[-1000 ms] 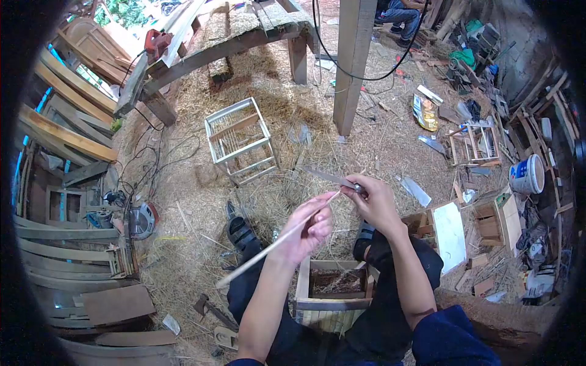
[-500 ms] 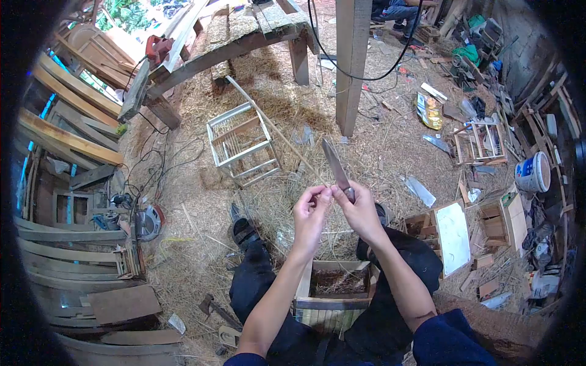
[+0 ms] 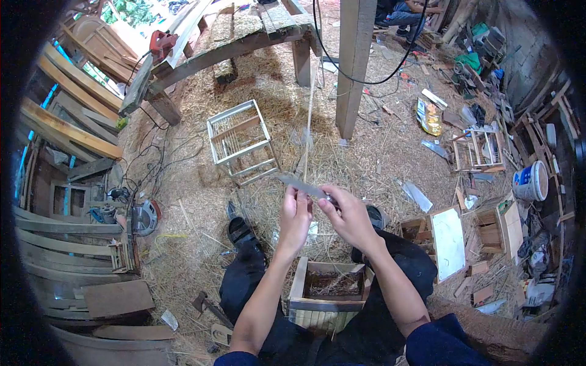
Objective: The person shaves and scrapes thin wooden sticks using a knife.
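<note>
Knife point(image 3: 302, 185) sits in the right hand point(image 3: 353, 221) on the head cam, grip wrapped around the handle, blade angled left and crossing in front of a thin pale strip point(image 3: 309, 116). Can't really tell if the edge touches it. Left hand point(image 3: 295, 223) is just below the knife, grip pinched on the strip's near end, though the blade covers the exact contact spot. The rest of the strip runs out well past the knife. Closer in than the knife there's an open-topped wooden box point(image 3: 329, 314). Beyond the knife and to its left, a white-edged frame point(image 3: 244, 152) lies on the messy floor point(image 3: 366, 165). Circular saw point(image 3: 145, 218) is well left of the knife, white bucket point(image 3: 530, 182) well right, rough wooden surface point(image 3: 244, 41) far beyond.
</note>
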Demonstrator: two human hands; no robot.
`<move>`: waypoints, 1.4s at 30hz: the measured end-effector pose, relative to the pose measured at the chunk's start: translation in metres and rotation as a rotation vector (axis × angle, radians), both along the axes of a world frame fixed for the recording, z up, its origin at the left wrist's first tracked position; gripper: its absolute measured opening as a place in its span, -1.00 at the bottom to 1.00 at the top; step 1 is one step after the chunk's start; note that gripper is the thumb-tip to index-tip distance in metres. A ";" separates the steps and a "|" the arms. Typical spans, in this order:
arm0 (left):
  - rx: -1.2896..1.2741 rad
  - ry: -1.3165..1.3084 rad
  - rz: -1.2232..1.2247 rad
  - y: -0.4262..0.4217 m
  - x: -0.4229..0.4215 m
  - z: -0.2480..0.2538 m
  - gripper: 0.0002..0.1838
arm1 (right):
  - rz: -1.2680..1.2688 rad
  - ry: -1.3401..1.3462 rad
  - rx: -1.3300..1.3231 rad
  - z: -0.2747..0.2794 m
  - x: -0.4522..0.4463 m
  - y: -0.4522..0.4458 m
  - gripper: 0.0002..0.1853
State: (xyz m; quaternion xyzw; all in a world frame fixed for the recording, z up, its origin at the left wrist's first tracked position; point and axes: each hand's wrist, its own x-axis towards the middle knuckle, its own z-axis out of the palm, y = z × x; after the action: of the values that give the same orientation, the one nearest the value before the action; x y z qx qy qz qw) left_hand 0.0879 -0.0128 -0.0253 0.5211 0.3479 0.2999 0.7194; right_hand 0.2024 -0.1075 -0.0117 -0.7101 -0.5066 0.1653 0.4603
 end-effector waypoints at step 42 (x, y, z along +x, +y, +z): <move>-0.257 -0.039 -0.287 0.014 -0.060 0.042 -0.71 | -0.137 -0.414 0.038 -0.002 0.021 0.004 -0.68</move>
State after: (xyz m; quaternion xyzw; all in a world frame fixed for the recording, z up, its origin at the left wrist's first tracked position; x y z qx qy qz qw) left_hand 0.0279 0.0013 0.0165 0.4632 0.2916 0.1572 0.8220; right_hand 0.2230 -0.1031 -0.0133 -0.7527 -0.5440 -0.0254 0.3700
